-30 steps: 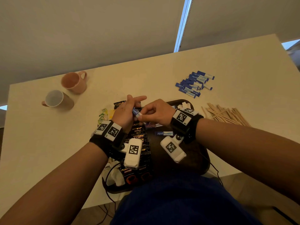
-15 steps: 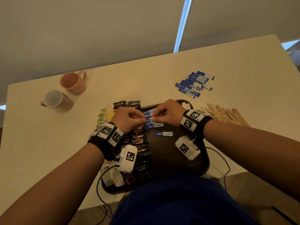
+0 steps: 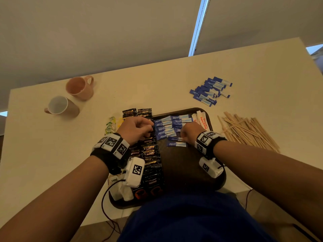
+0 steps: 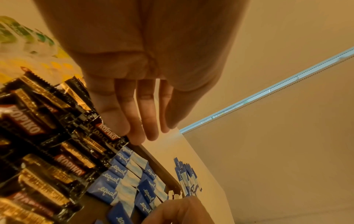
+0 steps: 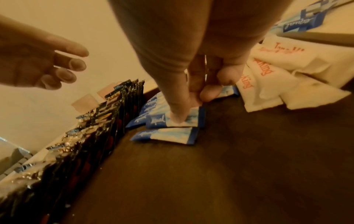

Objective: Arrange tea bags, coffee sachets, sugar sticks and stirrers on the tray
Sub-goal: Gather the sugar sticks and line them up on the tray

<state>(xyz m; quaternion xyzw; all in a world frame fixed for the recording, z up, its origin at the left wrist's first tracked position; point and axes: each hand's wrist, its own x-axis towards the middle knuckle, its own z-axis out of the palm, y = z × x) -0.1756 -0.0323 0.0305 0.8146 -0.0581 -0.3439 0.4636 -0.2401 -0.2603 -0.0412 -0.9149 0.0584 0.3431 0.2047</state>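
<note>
Since the frame half a second back, both hands have parted: left hand has drawn leftward over the coffee sachets, right hand has dropped toward the near end of the blue sugar sticks on the tray.

Right hand: fingers curled, one fingertip pressing down on a single sugar stick, second from the near end of the row; whether it is pinched cannot be told. One more stick lies just beside it, nearer the person.

Left hand: wrist view shows fingers loosely bent, holding nothing, hovering above the sachets.

Tray layout: coffee sachets in a column along the left side, sugar sticks in rows at the far middle, white tea bags at the far right corner.

Off tray, on tabletop: loose sugar stick pile, wooden stirrers, pink mug, white-lined mug.
</note>
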